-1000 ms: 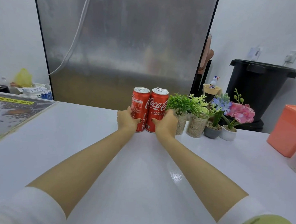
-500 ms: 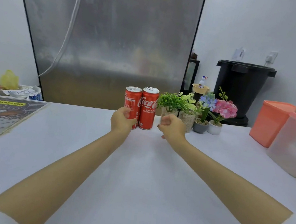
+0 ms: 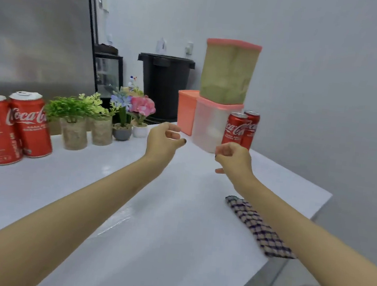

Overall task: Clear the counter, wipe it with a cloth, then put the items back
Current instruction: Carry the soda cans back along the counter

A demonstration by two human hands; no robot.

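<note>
I see two cylindrical Coca-Cola cans far left of plastic tub stack, on glossy white counter. Left hand near stack, fingers loosely curved, empty. Right hand before stack, fingers curled, empty. Checked woven cloth lies crumpled right of stack, nearer me.

Both hands have let go of the first pair of cans, which now stand well off to the left of the left hand. That hand hangs above the counter with fingers apart. The right hand, fingers curled in and holding nothing, has come up just short of a second pair of cans. A checked cloth has come into sight under the right forearm.
</note>
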